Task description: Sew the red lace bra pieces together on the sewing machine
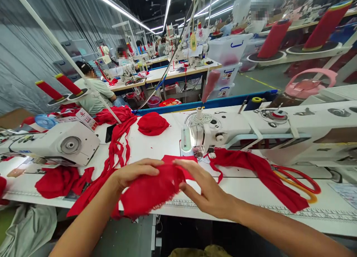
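Observation:
Between my two hands hangs a piece of red fabric (152, 190) with a frayed lower edge, slightly blurred, over the front of the white table. My left hand (138, 171) grips its left upper part, thumb pressed along the top. On the right side, my right hand (202, 192) has the cloth's edge between thumb and fingers. Just beyond, another flat red piece (192, 169) lies by the needle area of the sewing machine (199, 138). A long red strip (253, 168) trails from beside the machine to the right.
Scissors with red and orange handles (299, 182) lie at the right. A folded red bundle (153, 123) sits behind my hands, and red strips (119, 145) run down the left. A second sewing machine (67, 142) stands left, near a seated person (95, 90).

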Tool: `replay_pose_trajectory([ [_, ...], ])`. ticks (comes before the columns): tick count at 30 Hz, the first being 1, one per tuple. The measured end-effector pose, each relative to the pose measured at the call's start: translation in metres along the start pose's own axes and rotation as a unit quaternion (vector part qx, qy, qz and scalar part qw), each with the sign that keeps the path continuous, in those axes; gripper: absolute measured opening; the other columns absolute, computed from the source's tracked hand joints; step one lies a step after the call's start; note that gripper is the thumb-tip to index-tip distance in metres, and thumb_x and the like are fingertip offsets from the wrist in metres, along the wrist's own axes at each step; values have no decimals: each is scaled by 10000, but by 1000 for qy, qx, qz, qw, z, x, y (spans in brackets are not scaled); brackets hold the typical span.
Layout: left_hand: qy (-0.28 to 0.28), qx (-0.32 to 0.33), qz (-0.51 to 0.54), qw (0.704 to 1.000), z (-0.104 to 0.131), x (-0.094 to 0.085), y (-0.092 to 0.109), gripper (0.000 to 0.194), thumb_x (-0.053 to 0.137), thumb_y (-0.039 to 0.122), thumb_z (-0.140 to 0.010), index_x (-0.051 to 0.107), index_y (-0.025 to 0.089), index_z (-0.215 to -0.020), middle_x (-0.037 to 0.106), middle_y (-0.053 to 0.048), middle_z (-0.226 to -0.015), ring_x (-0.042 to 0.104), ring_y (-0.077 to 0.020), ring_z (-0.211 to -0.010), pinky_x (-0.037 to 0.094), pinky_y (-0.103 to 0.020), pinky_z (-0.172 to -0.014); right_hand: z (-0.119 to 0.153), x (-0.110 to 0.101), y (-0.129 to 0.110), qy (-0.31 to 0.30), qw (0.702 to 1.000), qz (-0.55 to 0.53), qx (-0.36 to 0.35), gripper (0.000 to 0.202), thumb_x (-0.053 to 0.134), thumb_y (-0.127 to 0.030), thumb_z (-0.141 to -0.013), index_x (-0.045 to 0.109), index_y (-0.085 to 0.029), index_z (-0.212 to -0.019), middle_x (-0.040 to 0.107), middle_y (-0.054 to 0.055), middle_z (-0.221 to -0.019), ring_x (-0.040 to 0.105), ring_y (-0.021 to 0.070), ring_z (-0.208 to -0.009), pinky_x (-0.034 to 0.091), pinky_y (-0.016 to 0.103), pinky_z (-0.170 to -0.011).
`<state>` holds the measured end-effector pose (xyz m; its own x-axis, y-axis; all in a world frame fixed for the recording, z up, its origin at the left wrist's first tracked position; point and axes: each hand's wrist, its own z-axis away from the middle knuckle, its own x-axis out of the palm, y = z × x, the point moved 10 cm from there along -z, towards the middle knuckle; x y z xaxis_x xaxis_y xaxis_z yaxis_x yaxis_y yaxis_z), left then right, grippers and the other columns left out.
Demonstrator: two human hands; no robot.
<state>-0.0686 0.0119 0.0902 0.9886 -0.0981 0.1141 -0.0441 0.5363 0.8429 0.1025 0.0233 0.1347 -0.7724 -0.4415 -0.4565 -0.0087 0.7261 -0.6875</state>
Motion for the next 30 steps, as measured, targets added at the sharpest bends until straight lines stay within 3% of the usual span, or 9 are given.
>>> replay_pose_trajectory([
  [5, -151, -31, -105, 982, -8, 57, -26, 311, 835, 401, -687, 733, 218, -917, 712, 20, -834, 613, -119, -698, 461, -207, -598, 6, 51, 42, -154, 926, -249, 239, 418, 672, -575, -853, 636, -161, -893, 601, -1, -780, 549, 137, -699, 439, 231, -580],
  [9, -222, -24, -73, 972, 2, 63, -50, 421, 856, 459, -663, 740, 197, -972, 718, -23, -906, 633, -161, -799, 511, -273, -753, 22, 27, 64, -58, 913, -264, 306, 461, 699, -568, -821, 533, -164, -671, 444, -52, -629, 399, 85, -585, 294, 206, -503],
  [12, -80, 20, -72, 994, 1, 21, -45, 339, 856, 439, -661, 735, 190, -856, 712, -21, -878, 626, -160, -794, 504, -267, -757, 32, 15, 64, -6, 893, -302, 334, 433, 703, -561, -818, 547, -170, -716, 493, -37, -672, 446, 95, -610, 323, 207, -521],
  [15, 92, 122, -87, 984, 1, -27, -2, 310, 792, 488, -713, 690, 210, -807, 636, 8, -701, 561, -138, -635, 461, -240, -601, 34, 34, 54, -23, 869, -362, 337, 413, 707, -538, -810, 543, -169, -720, 470, -50, -641, 435, 80, -578, 337, 197, -516],
  [19, 165, 298, -301, 891, -25, -11, 66, 236, 611, 447, -833, 695, 228, -862, 683, -19, -808, 606, -183, -748, 484, -268, -684, 33, 70, 48, -80, 846, -413, 327, 317, 655, -473, -834, 554, -172, -823, 549, -37, -686, 542, 106, -592, 465, 237, -570],
  [21, 171, 321, -427, 828, -57, 18, 65, 252, 489, 376, -896, 682, 232, -823, 703, -20, -845, 626, -191, -814, 488, -283, -767, 35, 65, 52, -102, 900, -302, 297, 234, 613, -382, -878, 539, -180, -786, 567, -33, -687, 558, 113, -609, 450, 234, -577],
  [24, 145, 304, -471, 815, -107, 51, 29, 230, 492, 310, -908, 685, 233, -808, 723, -31, -858, 643, -195, -802, 479, -301, -786, 35, 29, 58, -113, 975, 46, 183, 198, 560, -253, -945, 577, -177, -764, 599, -2, -729, 542, 133, -689, 396, 261, -634],
  [27, 152, 305, -483, 807, -130, 63, 1, 214, 500, 306, -932, 690, 229, -869, 730, -61, -935, 650, -223, -896, 466, -338, -850, 37, -10, 75, -71, 936, 325, 112, 202, 487, -196, -996, 653, -168, -885, 636, 55, -842, 533, 183, -793, 374, 322, -727],
  [30, 177, 313, -486, 797, -133, 60, -6, 232, 477, 331, -959, 681, 221, -952, 721, -82, -986, 639, -239, -956, 458, -362, -883, 36, -24, 99, -62, 902, 421, 79, 204, 488, -230, -1011, 683, -177, -1041, 648, 75, -880, 525, 213, -835, 354, 351, -759],
])
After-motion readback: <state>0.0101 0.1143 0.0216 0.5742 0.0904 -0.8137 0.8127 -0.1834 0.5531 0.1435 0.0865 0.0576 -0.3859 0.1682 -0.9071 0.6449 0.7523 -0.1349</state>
